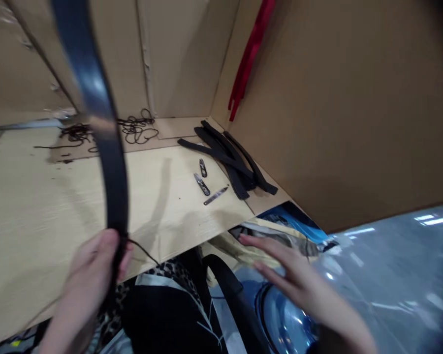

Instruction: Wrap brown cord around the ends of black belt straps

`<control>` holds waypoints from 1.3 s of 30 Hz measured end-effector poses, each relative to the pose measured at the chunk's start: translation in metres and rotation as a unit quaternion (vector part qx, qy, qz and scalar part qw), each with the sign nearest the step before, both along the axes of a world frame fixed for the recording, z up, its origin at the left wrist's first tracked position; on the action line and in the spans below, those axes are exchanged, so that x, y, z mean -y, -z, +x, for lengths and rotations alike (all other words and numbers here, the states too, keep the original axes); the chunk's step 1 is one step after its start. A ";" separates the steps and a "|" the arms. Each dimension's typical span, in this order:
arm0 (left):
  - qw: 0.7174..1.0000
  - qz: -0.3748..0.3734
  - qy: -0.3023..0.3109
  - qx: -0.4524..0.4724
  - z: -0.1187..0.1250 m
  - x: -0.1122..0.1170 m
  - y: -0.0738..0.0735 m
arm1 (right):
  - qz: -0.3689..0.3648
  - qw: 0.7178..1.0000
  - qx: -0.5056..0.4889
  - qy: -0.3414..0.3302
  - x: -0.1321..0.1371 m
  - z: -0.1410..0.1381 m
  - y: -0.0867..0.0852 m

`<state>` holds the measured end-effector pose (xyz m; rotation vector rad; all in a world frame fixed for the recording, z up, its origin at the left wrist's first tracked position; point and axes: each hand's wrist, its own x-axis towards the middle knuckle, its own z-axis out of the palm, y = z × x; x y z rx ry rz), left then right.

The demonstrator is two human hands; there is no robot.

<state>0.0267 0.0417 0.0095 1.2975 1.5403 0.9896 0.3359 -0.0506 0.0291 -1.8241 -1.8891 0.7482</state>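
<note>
My left hand (92, 273) is closed around the lower end of a long dark strap (99, 123) that curves up and out of the top of the view. A thin thread (142, 248) trails from the strap near my fingers. My right hand (291, 278) is open with fingers stretched out, hovering over shiny plastic bags (391, 275) at the lower right, below the table edge. Nothing is in it.
A light wooden table (40, 206) is walled by cardboard (335, 98). On it lie a pile of black straps (232, 157), three small metal clippers (205, 183), tangled dark thread (133, 128), and red straps (249, 59) hang in the corner. A dark bag (170, 309) sits below.
</note>
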 end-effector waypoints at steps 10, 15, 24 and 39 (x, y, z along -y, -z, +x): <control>0.981 -0.022 0.117 0.156 0.020 0.000 0.006 | 0.062 0.945 -0.318 -0.055 -0.072 -0.145 0.008; 0.970 -0.075 0.110 0.205 0.015 0.005 0.005 | 0.126 0.944 -0.302 -0.051 -0.079 -0.144 0.004; 0.892 -0.198 0.170 0.370 0.012 0.010 0.010 | -0.005 0.922 -0.374 -0.101 -0.096 -0.139 0.015; 0.994 0.047 0.086 0.055 0.017 0.002 0.009 | 0.041 0.905 -0.423 0.023 -0.117 -0.147 0.016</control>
